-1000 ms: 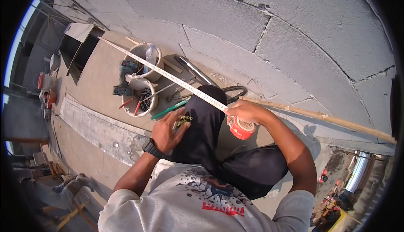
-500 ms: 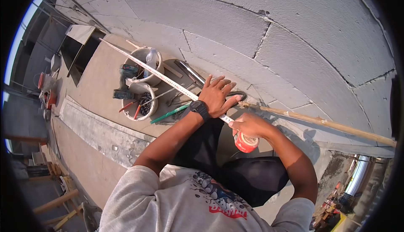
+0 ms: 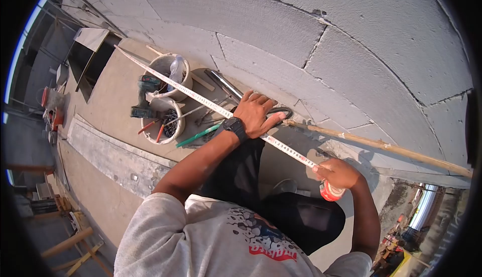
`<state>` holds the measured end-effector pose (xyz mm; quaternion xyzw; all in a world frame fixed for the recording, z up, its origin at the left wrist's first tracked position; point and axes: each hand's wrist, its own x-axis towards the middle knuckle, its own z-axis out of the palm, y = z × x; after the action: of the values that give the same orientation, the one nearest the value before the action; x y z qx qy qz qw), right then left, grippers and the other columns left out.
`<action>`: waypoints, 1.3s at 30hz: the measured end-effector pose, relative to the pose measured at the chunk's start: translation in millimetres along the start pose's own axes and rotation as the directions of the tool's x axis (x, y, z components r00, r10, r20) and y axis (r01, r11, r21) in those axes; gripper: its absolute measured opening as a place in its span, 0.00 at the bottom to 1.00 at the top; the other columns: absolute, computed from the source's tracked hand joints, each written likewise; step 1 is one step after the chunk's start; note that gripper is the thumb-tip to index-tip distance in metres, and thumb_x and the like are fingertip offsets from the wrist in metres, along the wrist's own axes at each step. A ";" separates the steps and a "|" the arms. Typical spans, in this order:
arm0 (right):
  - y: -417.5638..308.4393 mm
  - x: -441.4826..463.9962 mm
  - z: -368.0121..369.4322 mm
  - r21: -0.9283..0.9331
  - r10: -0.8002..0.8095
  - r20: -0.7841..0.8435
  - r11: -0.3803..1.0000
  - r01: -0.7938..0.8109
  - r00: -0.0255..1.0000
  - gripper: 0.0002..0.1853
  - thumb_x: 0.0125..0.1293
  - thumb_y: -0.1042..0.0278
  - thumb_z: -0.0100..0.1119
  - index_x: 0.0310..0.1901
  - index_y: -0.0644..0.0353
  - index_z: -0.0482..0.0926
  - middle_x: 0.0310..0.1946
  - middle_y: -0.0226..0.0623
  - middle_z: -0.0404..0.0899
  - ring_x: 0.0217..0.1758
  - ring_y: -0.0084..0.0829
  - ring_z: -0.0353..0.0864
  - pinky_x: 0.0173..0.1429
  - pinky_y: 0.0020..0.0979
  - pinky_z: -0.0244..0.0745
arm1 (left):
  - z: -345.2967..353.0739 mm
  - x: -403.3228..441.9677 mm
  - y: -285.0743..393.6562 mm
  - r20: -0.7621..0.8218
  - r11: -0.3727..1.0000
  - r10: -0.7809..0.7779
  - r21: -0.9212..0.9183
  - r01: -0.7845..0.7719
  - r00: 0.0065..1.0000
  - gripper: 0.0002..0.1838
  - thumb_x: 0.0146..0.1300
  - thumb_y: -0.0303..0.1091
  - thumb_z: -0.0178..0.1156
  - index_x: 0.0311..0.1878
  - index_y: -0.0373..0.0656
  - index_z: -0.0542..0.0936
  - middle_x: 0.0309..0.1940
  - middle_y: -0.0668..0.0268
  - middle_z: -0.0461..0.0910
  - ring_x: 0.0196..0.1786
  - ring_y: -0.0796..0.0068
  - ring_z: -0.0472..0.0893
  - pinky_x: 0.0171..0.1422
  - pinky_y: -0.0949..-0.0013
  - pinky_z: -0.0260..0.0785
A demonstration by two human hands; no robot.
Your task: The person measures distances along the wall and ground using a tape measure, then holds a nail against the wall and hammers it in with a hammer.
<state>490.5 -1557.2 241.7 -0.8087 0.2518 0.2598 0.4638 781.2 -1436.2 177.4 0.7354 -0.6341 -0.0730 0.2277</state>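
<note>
While the right hand [image 3: 341,173] grips a tape measure [image 3: 291,151] numbered 1–9, the left hand [image 3: 256,116] lies open across it.

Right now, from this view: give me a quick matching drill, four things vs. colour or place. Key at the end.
Things:
1. Tape case
2. Power drill
3. Plastic bottle
4. Wooden pole

Colour or place:
A. Clear, inside a bucket
B. Red, at the right hand
C. Light brown, along the block wall
D. Dark teal and black

Pairs: 1-B, 2-D, 3-A, 4-C
</note>
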 end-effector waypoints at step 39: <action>3.4 23.1 -0.2 0.073 -0.005 0.130 0.997 -0.004 0.991 0.28 0.70 0.40 0.49 0.32 0.62 0.82 0.27 0.37 0.81 0.33 0.30 0.80 0.40 0.33 0.72 | -7.1 5.6 4.9 0.048 1.000 -0.015 -0.020 0.016 0.999 0.30 0.69 0.59 0.47 0.44 0.37 0.82 0.39 0.50 0.83 0.48 0.47 0.79 0.59 0.52 0.66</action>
<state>505.4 -1562.7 224.6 -0.7724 0.2301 0.3027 0.5087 780.7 -1440.3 186.8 0.7359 -0.6329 -0.0990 0.2194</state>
